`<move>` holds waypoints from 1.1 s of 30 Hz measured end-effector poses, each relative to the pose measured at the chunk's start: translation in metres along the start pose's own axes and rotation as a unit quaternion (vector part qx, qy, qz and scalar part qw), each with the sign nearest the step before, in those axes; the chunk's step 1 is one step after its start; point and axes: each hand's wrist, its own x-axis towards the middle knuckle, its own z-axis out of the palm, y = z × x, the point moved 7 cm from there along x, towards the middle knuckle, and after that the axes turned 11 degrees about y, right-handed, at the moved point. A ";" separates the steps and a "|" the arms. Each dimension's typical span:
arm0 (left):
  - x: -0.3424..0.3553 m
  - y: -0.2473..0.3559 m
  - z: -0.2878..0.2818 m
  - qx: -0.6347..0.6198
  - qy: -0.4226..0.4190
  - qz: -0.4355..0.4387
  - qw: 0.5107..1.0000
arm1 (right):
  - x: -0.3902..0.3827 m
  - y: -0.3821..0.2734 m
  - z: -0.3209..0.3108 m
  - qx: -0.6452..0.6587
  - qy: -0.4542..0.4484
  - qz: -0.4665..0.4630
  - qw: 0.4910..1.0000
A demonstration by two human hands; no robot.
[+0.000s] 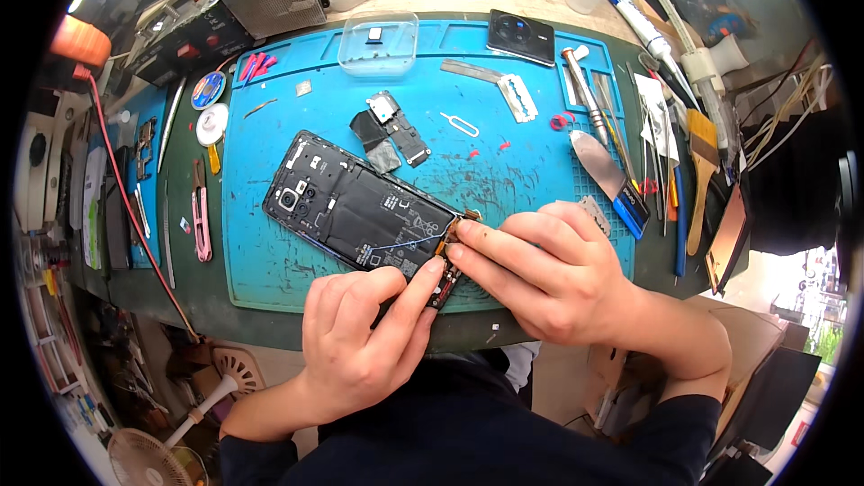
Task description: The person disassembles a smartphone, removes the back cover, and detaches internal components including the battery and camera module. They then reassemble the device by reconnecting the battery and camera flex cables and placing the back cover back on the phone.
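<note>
One opened phone (367,213) by mat's (261,263) front edge — right hand (560,281) pinching copper-coloured flex (441,248); left hand (360,335) touching phone — can't tell its grip.

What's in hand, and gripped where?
Right hand: apparently pinching the orange-brown flex cable at the near end of the opened phone; exact grip point hidden. Left hand: at that end too; can't tell if it grips anything.

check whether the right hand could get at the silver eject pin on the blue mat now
Probably yes: the eject pin lies uncovered, with mat and small red scraps between. The right hand is at the near end of the opened phone, so it would have to leave that first.
</note>
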 end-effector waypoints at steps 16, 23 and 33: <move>0.001 -0.004 -0.006 -0.015 -0.011 0.044 0.999 | -0.005 0.000 0.002 0.005 0.025 0.004 1.000; -0.002 0.002 -0.004 0.015 -0.004 0.057 0.998 | -0.003 0.000 0.002 0.008 0.017 0.007 1.000; -0.006 0.007 -0.001 0.011 0.032 -0.031 0.999 | 0.000 0.000 0.001 -0.002 0.004 -0.003 1.000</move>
